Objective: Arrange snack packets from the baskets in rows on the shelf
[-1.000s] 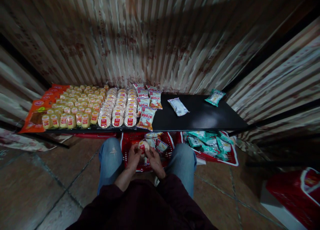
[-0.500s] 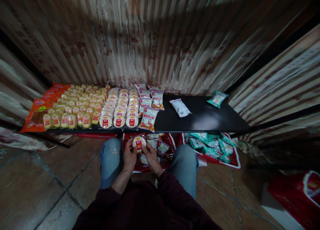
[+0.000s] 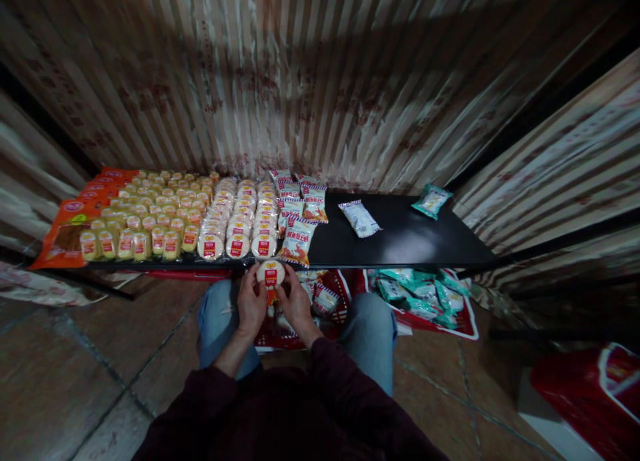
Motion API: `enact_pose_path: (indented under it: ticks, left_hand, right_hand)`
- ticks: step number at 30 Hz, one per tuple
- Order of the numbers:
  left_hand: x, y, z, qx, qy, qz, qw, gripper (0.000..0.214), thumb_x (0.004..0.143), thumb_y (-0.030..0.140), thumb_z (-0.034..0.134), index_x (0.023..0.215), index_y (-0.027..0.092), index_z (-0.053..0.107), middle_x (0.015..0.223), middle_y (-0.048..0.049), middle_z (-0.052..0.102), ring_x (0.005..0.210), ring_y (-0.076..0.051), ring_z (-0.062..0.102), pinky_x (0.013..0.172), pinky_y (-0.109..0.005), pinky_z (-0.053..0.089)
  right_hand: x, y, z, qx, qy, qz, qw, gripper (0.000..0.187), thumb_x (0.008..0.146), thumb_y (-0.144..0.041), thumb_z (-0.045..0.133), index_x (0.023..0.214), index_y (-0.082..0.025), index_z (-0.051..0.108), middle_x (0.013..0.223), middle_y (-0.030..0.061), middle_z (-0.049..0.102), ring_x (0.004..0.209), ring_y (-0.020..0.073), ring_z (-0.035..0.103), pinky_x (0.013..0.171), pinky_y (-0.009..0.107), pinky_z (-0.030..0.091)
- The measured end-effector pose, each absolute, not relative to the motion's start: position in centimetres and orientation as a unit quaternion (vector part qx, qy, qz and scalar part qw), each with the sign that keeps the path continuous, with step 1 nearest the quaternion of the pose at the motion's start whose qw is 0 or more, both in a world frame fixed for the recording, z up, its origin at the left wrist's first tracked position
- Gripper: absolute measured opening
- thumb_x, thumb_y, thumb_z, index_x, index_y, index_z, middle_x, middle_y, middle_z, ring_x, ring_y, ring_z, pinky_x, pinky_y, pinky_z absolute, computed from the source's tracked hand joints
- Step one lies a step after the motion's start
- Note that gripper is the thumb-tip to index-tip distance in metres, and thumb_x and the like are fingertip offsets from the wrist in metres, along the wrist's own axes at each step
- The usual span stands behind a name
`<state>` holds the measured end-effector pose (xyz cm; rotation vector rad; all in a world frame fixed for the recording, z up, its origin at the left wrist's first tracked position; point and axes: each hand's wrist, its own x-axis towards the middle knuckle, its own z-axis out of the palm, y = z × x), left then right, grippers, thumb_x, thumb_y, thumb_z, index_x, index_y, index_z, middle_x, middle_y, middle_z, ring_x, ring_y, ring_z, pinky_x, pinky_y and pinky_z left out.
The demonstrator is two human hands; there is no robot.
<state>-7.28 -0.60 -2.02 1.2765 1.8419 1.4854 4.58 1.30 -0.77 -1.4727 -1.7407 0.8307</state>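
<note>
Wrapped round white cake (image 3: pixel 271 274), at the centre of my clock with 12 o'clock toward the striped curtain (image 3: pixel 320 81), held just before the front edge of the black shelf (image 3: pixel 345 251), its red-and-yellow label facing my remote view. The left hand (image 3: pixel 251 301) grips it from about 7 o'clock and the right hand (image 3: pixel 296 304) from about 5, fingers closed on its sides; whether the cake touches the shelf edge I cannot tell. I judge the step in hand to be a two-handed steadying of this single cake, label squared. Any move toward 12 o'clock, I judge, calls for an even grip from both sides, enough lift to pass the shelf edge, and care not to nudge the neighbouring packs. At 11 o'clock stand three rows of matching round cakes (image 3: pixel 237 246), their labels likewise turned outward; at 1 o'clock, snack bags with red lettering (image 3: pixel 296 241) lean together. Near 5 o'clock, between the knees, lies a red basket (image 3: pixel 345 289) of similar bags. Farther out I note small yellow cakes (image 3: pixel 135 244) at 10 o'clock, orange packets (image 3: pixel 65 231) between 9 and 10, a pale bag (image 3: pixel 360 219) and a green bag (image 3: pixel 432 201) toward 2, and a second red basket (image 3: pixel 470 317) holding green bags just past 3.
</note>
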Motion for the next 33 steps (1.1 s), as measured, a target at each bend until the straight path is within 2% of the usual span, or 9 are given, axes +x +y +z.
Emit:
enact_pose_path:
  ticks: [3,8,15,19,26,33]
  left_hand:
    - [-8.2,0.5,-1.1,0.494,0.667,0.527,0.182,0.042,0.081,0.013,0.047,0.123,0.019,0.051,0.118,-0.0109,0.060,0.107,-0.021,0.057,0.092,-0.039,0.048]
    - [-9.2,2.0,-0.5,0.507,0.682,0.507,0.143,0.042,0.082,0.013,0.046,0.123,0.018,0.052,0.119,-0.0122,0.059,0.110,-0.022,0.056,0.095,-0.041,0.046]
    - [-9.7,3.4,-0.9,0.546,0.676,0.486,0.096,0.041,0.085,0.015,0.042,0.125,0.017,0.050,0.124,-0.0129,0.057,0.117,-0.023,0.051,0.099,-0.042,0.043]
    - [-9.6,3.9,-1.3,0.563,0.680,0.464,0.066,0.039,0.087,0.017,0.040,0.125,0.016,0.050,0.123,-0.0133,0.057,0.118,-0.023,0.050,0.101,-0.043,0.041]
    - [-9.4,4.1,-1.9,0.577,0.682,0.447,0.035,0.041,0.090,0.022,0.036,0.129,0.014,0.046,0.124,-0.0148,0.056,0.119,-0.024,0.048,0.101,-0.045,0.040]
    - [-9.2,4.1,-2.1,0.615,0.675,0.407,-0.015,0.041,0.091,0.023,0.036,0.129,0.010,0.046,0.129,-0.0187,0.052,0.125,-0.026,0.042,0.103,-0.046,0.037]
  right_hand:
    - [3.6,2.0,-0.2,-0.555,-0.689,0.303,0.354,0.059,0.083,-0.021,0.049,0.140,-0.019,0.033,0.117,0.0094,0.063,0.098,0.0216,0.064,0.086,0.036,0.051]
    - [2.2,2.9,0.3,-0.519,-0.743,0.235,0.352,0.061,0.082,-0.014,0.046,0.142,-0.015,0.030,0.130,0.0136,0.054,0.119,0.0227,0.052,0.098,0.038,0.045]
    - [1.6,3.1,2.4,-0.575,-0.771,0.141,0.235,0.053,0.084,-0.018,0.046,0.137,-0.018,0.039,0.126,0.0128,0.054,0.110,0.0244,0.055,0.087,0.035,0.050]
    - [1.5,3.5,2.8,-0.586,-0.777,0.113,0.199,0.052,0.084,-0.019,0.046,0.136,-0.019,0.039,0.124,0.0123,0.055,0.105,0.0228,0.057,0.085,0.033,0.050]
    - [1.5,4.4,2.0,-0.571,-0.781,0.111,0.226,0.051,0.085,-0.021,0.044,0.136,-0.018,0.040,0.123,0.0151,0.056,0.098,0.0242,0.061,0.078,0.033,0.052]
    - [1.8,4.8,1.5,-0.563,-0.777,0.133,0.250,0.054,0.082,-0.017,0.045,0.136,-0.016,0.040,0.122,0.0154,0.055,0.105,0.0248,0.059,0.084,0.035,0.051]
